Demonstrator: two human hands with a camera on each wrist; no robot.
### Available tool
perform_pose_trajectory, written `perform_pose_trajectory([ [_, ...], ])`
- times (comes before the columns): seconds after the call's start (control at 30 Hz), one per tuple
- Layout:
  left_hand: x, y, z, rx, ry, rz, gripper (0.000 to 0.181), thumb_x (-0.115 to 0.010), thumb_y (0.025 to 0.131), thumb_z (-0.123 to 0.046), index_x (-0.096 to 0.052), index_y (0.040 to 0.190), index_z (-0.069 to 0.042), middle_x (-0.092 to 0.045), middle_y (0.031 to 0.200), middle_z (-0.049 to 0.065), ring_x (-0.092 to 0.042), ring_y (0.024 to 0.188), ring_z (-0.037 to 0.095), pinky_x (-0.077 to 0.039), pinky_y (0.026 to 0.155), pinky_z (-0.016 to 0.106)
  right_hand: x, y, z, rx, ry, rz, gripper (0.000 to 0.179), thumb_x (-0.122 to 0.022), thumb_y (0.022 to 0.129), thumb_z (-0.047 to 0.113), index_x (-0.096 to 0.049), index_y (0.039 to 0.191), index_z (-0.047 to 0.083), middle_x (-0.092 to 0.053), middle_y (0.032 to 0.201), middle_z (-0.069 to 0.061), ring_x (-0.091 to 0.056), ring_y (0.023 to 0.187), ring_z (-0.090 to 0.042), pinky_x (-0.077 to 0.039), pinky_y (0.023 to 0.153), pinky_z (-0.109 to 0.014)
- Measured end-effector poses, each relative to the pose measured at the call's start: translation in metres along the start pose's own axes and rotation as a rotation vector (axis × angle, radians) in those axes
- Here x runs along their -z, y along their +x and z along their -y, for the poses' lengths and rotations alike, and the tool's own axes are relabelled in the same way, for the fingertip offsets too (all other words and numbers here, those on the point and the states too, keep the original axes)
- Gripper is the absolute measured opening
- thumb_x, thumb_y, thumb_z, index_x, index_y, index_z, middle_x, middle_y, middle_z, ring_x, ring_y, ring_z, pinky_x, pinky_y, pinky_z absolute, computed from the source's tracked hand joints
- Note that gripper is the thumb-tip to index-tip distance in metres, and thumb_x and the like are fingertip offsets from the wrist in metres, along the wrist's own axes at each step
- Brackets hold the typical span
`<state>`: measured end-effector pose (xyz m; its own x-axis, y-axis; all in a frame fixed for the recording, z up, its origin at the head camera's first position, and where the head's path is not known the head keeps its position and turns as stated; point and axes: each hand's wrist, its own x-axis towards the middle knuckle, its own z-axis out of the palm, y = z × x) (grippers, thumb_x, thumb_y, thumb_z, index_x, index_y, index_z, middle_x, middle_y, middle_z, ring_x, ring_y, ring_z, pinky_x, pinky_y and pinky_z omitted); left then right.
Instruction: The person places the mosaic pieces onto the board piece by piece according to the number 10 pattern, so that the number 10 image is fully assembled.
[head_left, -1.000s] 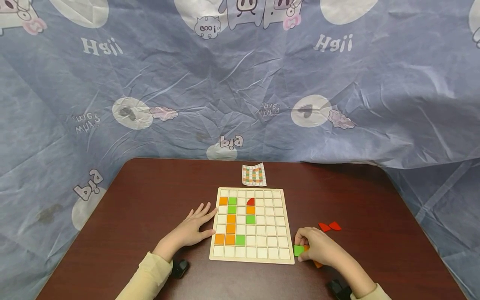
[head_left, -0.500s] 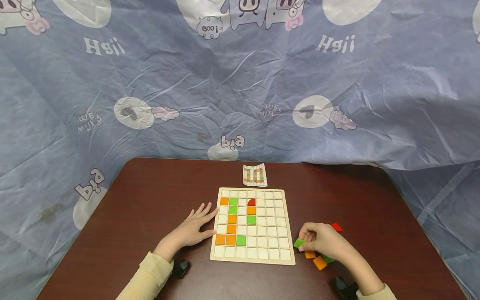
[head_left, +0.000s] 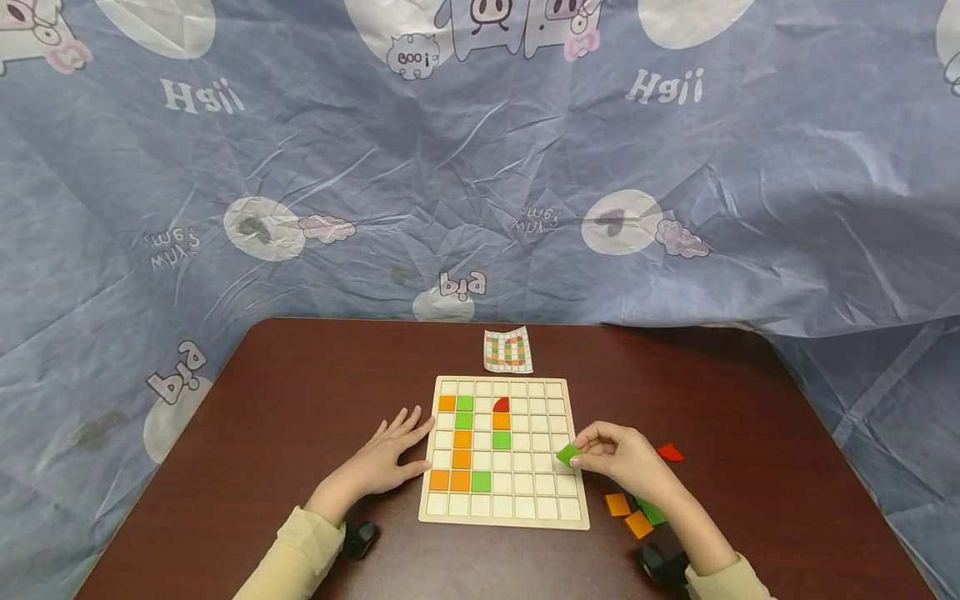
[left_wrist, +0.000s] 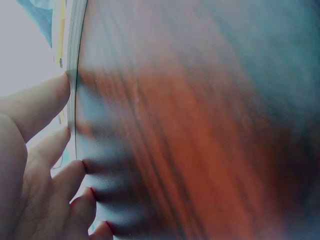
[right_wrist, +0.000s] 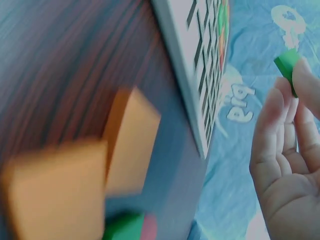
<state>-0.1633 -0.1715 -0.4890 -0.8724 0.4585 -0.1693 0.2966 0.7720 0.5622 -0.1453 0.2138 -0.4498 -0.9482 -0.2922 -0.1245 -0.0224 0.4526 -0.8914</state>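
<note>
A square wooden grid board [head_left: 525, 507] lies on the table, some cells filled with orange and green square tiles and one red quarter-round piece [head_left: 501, 406]. Between thumb and fingertips my right hand [head_left: 626, 458] pinches a green tile [head_left: 567, 455], held tilted over the board's right edge. The right wrist view also shows this green tile [right_wrist: 287, 62] at the fingertips. My left hand [head_left: 384, 457] lies with fingers spread, its thumb and a fingertip touching the board's left edge. In the left wrist view the fingers [left_wrist: 45, 105] reach that edge.
Right of the board lie orange tiles [head_left: 639, 524], a green tile [head_left: 651, 512] partly behind the right wrist, and a red piece [head_left: 671, 452]. A small printed pattern card [head_left: 507, 350] lies beyond the board. A patterned cloth [head_left: 375, 167] hangs behind the table.
My right hand has picked up a green tile from the loose pieces and carried it up and left to the board's right edge. The left hand has stayed in place.
</note>
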Motion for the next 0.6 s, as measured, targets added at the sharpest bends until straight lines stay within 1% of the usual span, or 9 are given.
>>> perform_pose_trajectory([
  [0.13, 0.001, 0.0, -0.001, -0.005, 0.003, 0.003, 0.067, -0.063, 0.097, -0.032, -0.033, 0.155, -0.017, -0.019, 0.163, 0.017, -0.01, 0.152, 0.039, -0.009, 0.121, 0.062, -0.012, 0.009, 0.007, 0.012, 0.072, -0.007, 0.028, -0.079, 0.083, 0.017, -0.067, 0.101, -0.001, -0.07, 0.088, -0.01, -0.068, 0.078, -0.021, -0.056, 0.069, -0.025],
  [0.33, 0.001, 0.0, -0.001, -0.007, 0.005, 0.001, 0.067, -0.063, 0.097, -0.032, -0.033, 0.155, -0.017, -0.019, 0.163, 0.017, -0.011, 0.152, 0.039, -0.01, 0.121, 0.062, -0.032, 0.023, 0.016, -0.006, 0.118, -0.003, 0.027, -0.077, 0.085, 0.017, -0.068, 0.103, -0.001, -0.072, 0.091, -0.009, -0.068, 0.08, -0.022, -0.055, 0.068, -0.026],
  [0.47, 0.0, 0.0, -0.001, -0.003, 0.009, 0.006, 0.067, -0.063, 0.097, -0.032, -0.032, 0.155, -0.018, -0.018, 0.164, 0.016, -0.01, 0.153, 0.038, -0.009, 0.121, 0.061, -0.045, 0.032, 0.018, -0.018, 0.111, 0.001, 0.025, -0.077, 0.085, 0.016, -0.07, 0.102, 0.0, -0.072, 0.09, -0.008, -0.069, 0.081, -0.024, -0.056, 0.069, -0.027],
  [0.6, 0.001, -0.001, 0.0, -0.003, 0.012, 0.003, 0.068, -0.063, 0.097, -0.033, -0.032, 0.156, -0.018, -0.018, 0.164, 0.016, -0.011, 0.152, 0.039, -0.009, 0.121, 0.061, -0.054, 0.04, 0.021, -0.017, 0.075, -0.018, 0.021, -0.077, 0.085, 0.015, -0.071, 0.1, 0.002, -0.072, 0.089, -0.006, -0.07, 0.081, -0.023, -0.056, 0.069, -0.027],
])
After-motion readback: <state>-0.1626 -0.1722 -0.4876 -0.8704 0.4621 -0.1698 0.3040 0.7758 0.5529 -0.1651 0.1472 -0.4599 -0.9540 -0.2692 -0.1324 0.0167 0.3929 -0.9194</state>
